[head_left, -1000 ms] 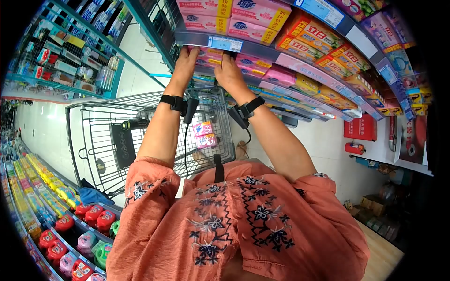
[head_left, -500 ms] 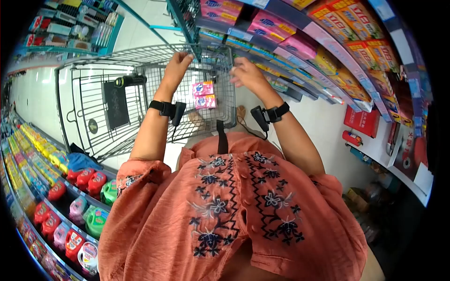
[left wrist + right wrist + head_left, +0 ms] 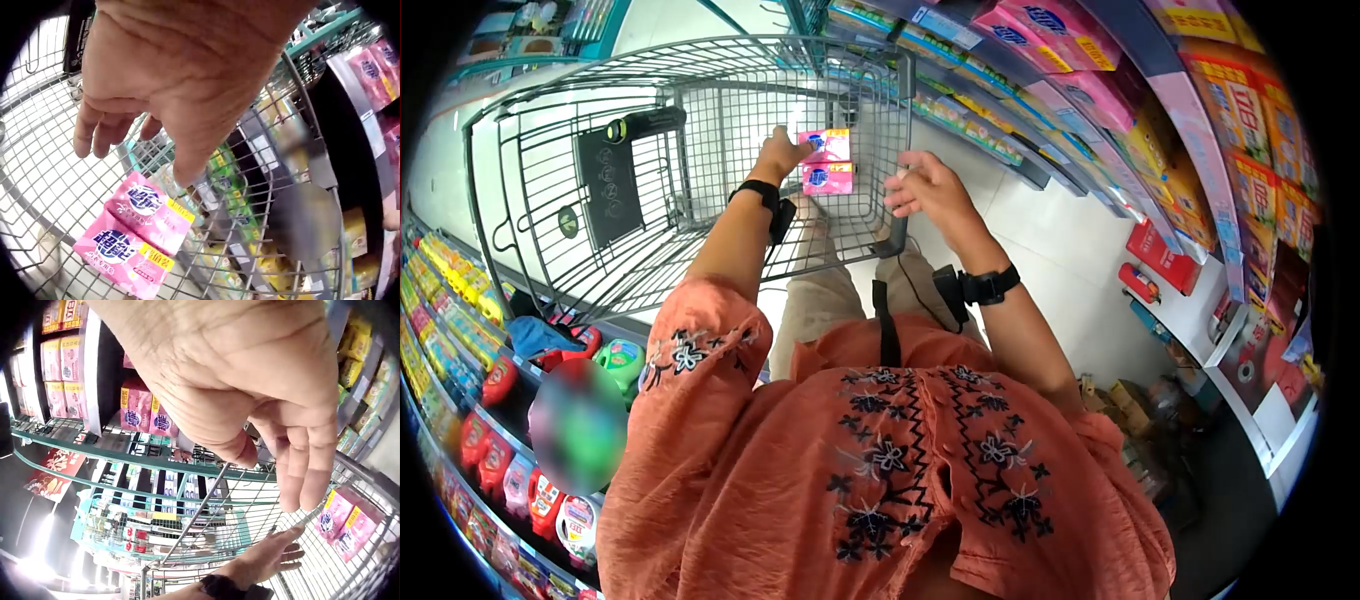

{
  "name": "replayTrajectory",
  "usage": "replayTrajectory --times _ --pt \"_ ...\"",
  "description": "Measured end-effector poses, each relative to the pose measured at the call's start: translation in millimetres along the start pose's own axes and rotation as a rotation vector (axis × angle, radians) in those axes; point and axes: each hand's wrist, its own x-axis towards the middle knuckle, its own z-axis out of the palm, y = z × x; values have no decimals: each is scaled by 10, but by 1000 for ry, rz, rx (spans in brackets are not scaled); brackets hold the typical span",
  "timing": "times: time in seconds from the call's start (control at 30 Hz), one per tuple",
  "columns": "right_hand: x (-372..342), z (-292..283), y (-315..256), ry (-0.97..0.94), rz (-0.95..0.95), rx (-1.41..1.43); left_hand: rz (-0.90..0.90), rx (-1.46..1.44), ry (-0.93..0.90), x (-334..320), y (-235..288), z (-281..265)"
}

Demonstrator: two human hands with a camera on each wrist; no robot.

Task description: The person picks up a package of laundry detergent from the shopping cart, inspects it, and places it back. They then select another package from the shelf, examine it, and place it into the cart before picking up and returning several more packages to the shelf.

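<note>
In the shopping cart [image 3: 690, 150], two pink soap packs [image 3: 134, 231] with blue lettering and yellow strips lie side by side. My left hand [image 3: 785, 155] is inside the cart beside the packs, its fingers loosely bent around nothing. From the left wrist camera, that hand's palm [image 3: 181, 75] appears above the packs. At the cart's near right corner, my right hand [image 3: 935, 192] hangs empty with relaxed fingers. The right wrist view shows its fingers [image 3: 303, 469] extended, with the soap packs [image 3: 350, 522] beyond them.
A shelf with pink soap packs [image 3: 1055, 35] and orange boxes [image 3: 1250, 110] runs along the right. Red detergent bottles [image 3: 495, 465] line the shelf at lower left. A red fire extinguisher [image 3: 1140, 283] stands to the right; a dark blue cloth [image 3: 540, 337] hangs by the cart.
Both hands have come back from the pink packs on the shelf, empty. My left hand has lowered into the cart; the right is beside its corner. The head view has tilted down.
</note>
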Motion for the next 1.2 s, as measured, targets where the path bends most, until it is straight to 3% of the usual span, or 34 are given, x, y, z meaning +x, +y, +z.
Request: replayTrajectory --times 0.07,0.17,0.37,0.53,0.67,0.87,1.0,1.07,1.13,1.2 --pt "-21 -14 63 -4 -2 25 -76 -28 -6 232 -125 259" --pt "2 -40 183 8 -6 44 -161 57 4 112 270 317" --pt "35 -109 318 -7 14 67 -227 191 68 157 492 670" --pt "3 -147 386 -12 39 91 -373 246 63 159 726 699" --pt "-25 -158 438 -35 58 73 -392 278 92 242 691 761" --pt "-97 -193 342 -49 30 71 -448 89 60 126 765 470" --pt "-159 -166 138 -38 -31 40 -185 -142 73 19 475 130" --pt "-192 -142 -3 -38 -90 -12 -70 -528 -5 -236 458 -102" --pt "-224 -99 -170 -29 -158 -71 -20 -745 -61 -924 881 -538" --pt "-221 -70 -293 -61 -245 -78 8 -802 -132 -1228 976 -760"
